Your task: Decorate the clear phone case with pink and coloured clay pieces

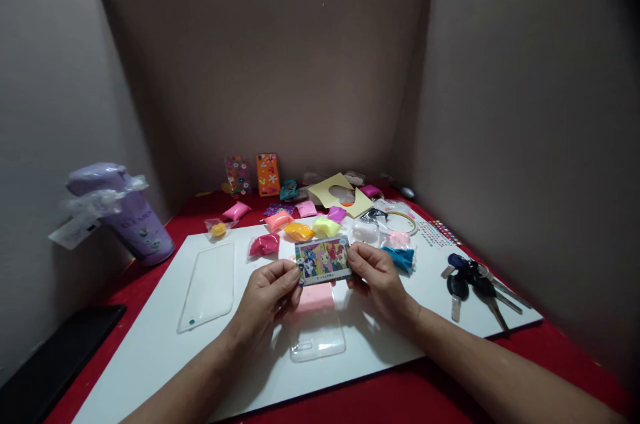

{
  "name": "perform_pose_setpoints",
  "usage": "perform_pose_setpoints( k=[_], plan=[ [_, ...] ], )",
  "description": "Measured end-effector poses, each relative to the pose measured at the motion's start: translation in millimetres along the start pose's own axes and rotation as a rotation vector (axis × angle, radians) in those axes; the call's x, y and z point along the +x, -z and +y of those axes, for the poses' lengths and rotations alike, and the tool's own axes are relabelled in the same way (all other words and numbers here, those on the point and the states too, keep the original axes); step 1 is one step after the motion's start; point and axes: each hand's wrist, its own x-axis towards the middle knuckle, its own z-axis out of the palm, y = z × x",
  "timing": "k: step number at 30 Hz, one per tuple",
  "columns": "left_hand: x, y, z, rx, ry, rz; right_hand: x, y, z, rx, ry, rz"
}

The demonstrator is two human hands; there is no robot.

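Note:
A small picture card (324, 260) with colourful cartoon ponies is held up between my two hands. My left hand (273, 291) pinches its left edge between thumb and fingers. At the card's right edge, my right hand (377, 277) grips in the same way. Below the card a clear phone case (320, 341) lies flat on the white board (240, 371), its upper part tinted pink and partly hidden by the card and hands. Another clear phone case (209, 284) rests to the left of my left hand.
Several clay packets, such as a crimson packet (264, 245) and a teal packet (400, 259), lie behind my hands. Modelling tools (493, 294) are at the right. A purple tumbler (133, 217) stands left. Decorated cases, including an orange phone case (268, 175), lean at the back.

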Motion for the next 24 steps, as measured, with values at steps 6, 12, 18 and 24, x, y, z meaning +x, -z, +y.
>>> perform_pose_setpoints(
  k=[6, 12, 18, 24],
  plan=[
    [-0.5, -2.4, 0.9, -0.006, -0.004, 0.045, 0.0, 0.4, 0.1, -0.003, 0.000, 0.000],
    [-0.4, -2.2, -0.2, -0.026, 0.002, 0.071, 0.0, -0.4, -0.4, -0.016, 0.009, 0.008],
    [-0.8, -3.1, 3.2, -0.030, 0.032, 0.073, 0.6, 0.6, 2.0, -0.012, 0.021, -0.005],
    [-2.4, -4.5, 5.4, -0.046, 0.042, 0.069, 1.2, 1.7, 2.0, -0.033, 0.033, -0.012]
  ],
)
